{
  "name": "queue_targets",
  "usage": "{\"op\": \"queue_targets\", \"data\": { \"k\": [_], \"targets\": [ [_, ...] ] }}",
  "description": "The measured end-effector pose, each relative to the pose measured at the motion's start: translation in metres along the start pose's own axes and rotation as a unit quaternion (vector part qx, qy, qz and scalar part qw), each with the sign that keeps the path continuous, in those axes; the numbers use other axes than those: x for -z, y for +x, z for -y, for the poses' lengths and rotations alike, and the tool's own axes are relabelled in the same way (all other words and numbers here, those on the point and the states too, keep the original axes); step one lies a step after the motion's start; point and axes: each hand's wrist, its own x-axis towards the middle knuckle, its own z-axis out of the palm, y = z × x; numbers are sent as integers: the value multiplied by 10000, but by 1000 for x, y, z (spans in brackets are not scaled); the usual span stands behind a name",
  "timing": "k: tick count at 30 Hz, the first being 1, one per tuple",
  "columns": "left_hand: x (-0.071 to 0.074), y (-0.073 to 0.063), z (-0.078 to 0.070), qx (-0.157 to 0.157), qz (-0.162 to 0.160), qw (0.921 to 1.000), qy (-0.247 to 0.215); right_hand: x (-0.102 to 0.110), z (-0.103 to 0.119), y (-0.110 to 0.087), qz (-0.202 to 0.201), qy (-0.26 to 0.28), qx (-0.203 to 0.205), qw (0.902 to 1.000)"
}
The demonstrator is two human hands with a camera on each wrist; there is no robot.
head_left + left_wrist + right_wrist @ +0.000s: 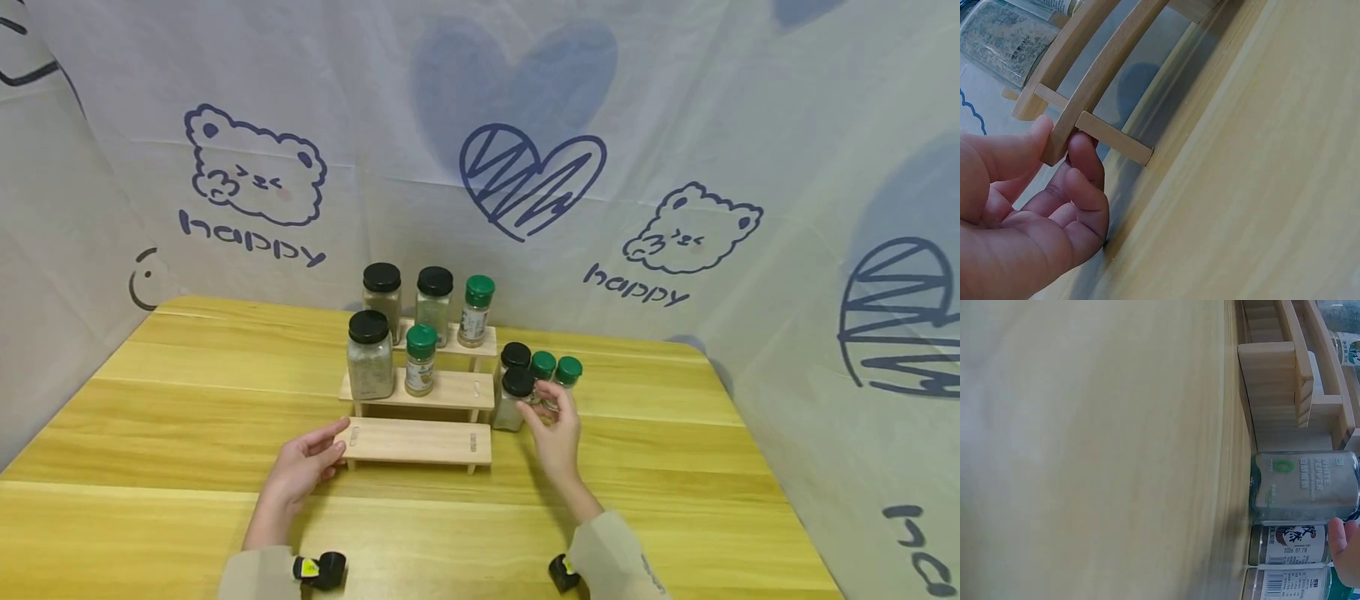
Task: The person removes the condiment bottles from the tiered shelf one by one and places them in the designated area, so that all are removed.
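Left hand (pixel 1029 219), outside right-wrist view, grips shelf (pixel 412 439).

The left hand (pixel 302 470) pinches while the right hand (pixel 557 429) reaches farther forward.

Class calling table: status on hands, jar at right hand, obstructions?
Left hand pinching lowest shelf, left end. Right hand at black-lidded jar, grip unclear. Green-capped bottles beside it, possibly obstructing.

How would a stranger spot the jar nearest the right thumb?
Find the stepped wooden rack on the table. Beside its right end stands a cluster of jars. Your jar, beside the right hand, is the black-capped one standing frontmost, labelled white pepper.
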Motion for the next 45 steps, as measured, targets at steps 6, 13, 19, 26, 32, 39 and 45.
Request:
{"op": "queue_targets", "data": {
  "k": [6, 13, 19, 26, 32, 39, 45],
  "targets": [
    [0, 1, -1, 31, -6, 10000, -35, -1, 5, -3, -81, -43, 51, 9999],
    [0, 0, -1, 22, 1, 10000, -33, -1, 10, -9, 41, -5, -128, 9999],
    [0, -1, -2, 51, -3, 10000, -40, -1, 11, -12, 1, 61, -283, 9996],
    [0, -1, -1, 54, -21, 10000, -51, -5, 9, -17, 72, 272, -68, 9996],
    [0, -2, 0, 31, -13, 10000, -81, -12, 17, -19, 116, 377, 49, 9992],
    [-1, -2, -1, 35, -34, 10000, -57, -20, 17, -19, 248, 806, -7, 9964],
    [-2, -2, -1, 35, -57, 10000, -37, -26, 21, -15, 324, 1034, 120, 9940]
  ]
}}
